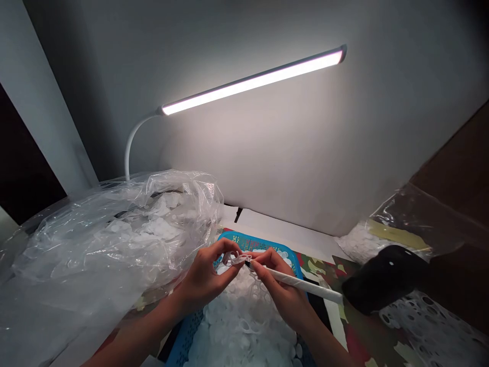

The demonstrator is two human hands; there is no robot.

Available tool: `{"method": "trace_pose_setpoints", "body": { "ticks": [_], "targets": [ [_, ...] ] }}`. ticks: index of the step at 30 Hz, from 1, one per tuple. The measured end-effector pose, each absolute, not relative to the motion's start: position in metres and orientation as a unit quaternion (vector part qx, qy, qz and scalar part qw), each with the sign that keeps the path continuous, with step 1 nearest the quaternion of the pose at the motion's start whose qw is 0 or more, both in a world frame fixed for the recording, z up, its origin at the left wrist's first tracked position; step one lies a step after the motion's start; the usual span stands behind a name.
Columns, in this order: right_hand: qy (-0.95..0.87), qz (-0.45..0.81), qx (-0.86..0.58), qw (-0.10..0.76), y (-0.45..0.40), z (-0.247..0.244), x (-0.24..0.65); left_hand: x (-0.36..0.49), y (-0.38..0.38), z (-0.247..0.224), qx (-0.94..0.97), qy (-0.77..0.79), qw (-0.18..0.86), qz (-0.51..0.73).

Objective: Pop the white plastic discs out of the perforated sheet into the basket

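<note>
My left hand (203, 275) pinches a small translucent white piece with ring-like loops (230, 259) between thumb and fingers. In my right hand (284, 293) is a white stick-like tool (309, 287) with a short dark tip, held like a pen. That tip meets the looped piece where both hands come together; fingers partly cover the contact, and its exact kind cannot be made out. Beneath both hands sits a blue plastic basket (297, 265) heaped with small white, translucent pieces (233, 326), some of them round or ring-shaped.
On the left lies a large clear plastic bag (95, 244) holding white pieces. A lit bar lamp (252, 84) on a bent neck spans above. At right are a black object (382, 280), a bag of white bits (359, 242) and perforated white material (439, 321) on camouflage-patterned cloth (359, 331).
</note>
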State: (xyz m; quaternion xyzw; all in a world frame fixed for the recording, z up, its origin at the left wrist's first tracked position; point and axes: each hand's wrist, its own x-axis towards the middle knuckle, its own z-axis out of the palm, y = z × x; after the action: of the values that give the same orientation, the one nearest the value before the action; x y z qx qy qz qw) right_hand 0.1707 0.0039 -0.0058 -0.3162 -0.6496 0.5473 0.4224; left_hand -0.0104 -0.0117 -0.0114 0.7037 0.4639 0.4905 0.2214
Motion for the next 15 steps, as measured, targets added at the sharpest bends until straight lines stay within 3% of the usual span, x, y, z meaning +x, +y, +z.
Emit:
{"method": "trace_pose_setpoints", "body": {
  "ticks": [15],
  "targets": [
    [-0.635, 0.541, -0.338, 0.435, 0.0082, -0.0062, 0.1725, -0.0076, -0.0111, -0.0142, 0.671, 0.491, 0.209, 0.515]
  ]
}}
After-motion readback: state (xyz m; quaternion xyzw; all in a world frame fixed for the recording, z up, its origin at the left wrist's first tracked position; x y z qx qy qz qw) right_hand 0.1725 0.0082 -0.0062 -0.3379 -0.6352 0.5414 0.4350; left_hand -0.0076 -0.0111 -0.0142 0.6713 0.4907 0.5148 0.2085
